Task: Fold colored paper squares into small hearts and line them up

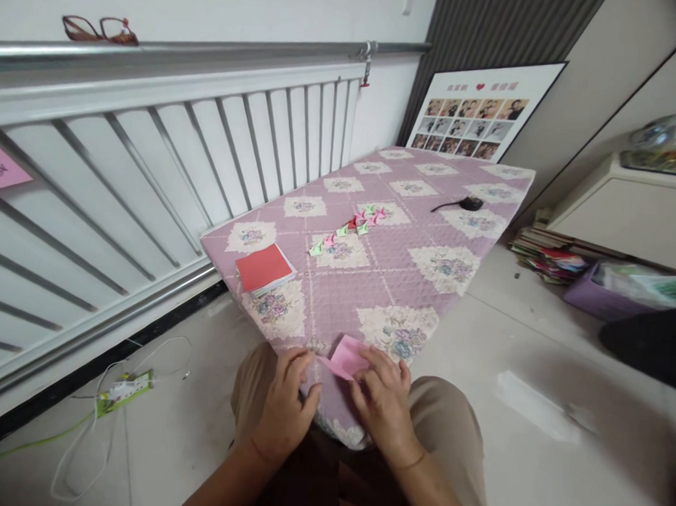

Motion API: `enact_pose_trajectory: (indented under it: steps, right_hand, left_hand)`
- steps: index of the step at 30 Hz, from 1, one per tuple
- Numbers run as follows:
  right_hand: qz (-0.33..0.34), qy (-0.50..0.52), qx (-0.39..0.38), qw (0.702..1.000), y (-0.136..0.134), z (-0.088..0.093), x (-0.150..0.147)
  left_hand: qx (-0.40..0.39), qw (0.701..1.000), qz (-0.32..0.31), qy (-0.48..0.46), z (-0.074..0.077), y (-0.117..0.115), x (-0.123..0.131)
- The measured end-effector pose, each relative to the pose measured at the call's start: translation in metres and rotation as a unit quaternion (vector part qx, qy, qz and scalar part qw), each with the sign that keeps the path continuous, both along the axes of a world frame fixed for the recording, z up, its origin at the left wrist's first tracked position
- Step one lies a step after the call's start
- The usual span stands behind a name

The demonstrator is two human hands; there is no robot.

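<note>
A folded sheet of pink paper (346, 359) lies at the near corner of the cloth-covered table, one flap raised and a narrow point turned left. My right hand (384, 403) grips the paper's right side, fingertips on its edge. My left hand (292, 398) rests at the table's edge just left of the paper's point, thumb and fingers apart. Farther up, a stack of square paper (265, 268) has a red sheet on top. Beyond it, several small folded paper pieces (351, 225) in green, pink and red stand in a loose diagonal group.
A purple flowered tablecloth (341, 295) covers the table, with a black ladle-like object (470, 204) near its right side. A white radiator (207, 155) runs along the left, glasses (100, 31) on the pipe above. A power strip (125, 391) with cables lies on the floor.
</note>
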State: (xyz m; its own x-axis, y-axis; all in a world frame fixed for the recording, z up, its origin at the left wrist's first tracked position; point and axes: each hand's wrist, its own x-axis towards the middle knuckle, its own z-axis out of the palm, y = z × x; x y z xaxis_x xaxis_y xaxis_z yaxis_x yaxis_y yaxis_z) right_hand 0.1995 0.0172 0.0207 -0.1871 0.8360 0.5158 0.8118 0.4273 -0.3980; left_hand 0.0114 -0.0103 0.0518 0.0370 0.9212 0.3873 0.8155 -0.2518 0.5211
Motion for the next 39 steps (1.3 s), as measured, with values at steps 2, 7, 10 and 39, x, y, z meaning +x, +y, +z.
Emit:
enact_pose_trajectory:
  steps: [2, 7, 10, 39]
  right_hand:
    - [0.010, -0.016, 0.017, 1.000, -0.004, 0.003, -0.003]
    - [0.035, -0.054, 0.018, 0.998, -0.008, -0.010, -0.003]
    - [0.029, -0.068, -0.006, 0.997, -0.006, -0.017, 0.007]
    - [0.128, 0.004, -0.111, 0.986, 0.004, -0.022, 0.015]
  left_hand:
    - [0.018, 0.998, -0.059, 0.024, 0.001, 0.001, 0.005]
    - [-0.034, 0.985, -0.165, 0.027, -0.022, 0.009, 0.006]
    - [-0.056, 0.987, -0.153, 0.003, -0.041, 0.010, -0.005]
    - [-0.094, 0.987, -0.101, 0.080, -0.040, 0.009, -0.002]
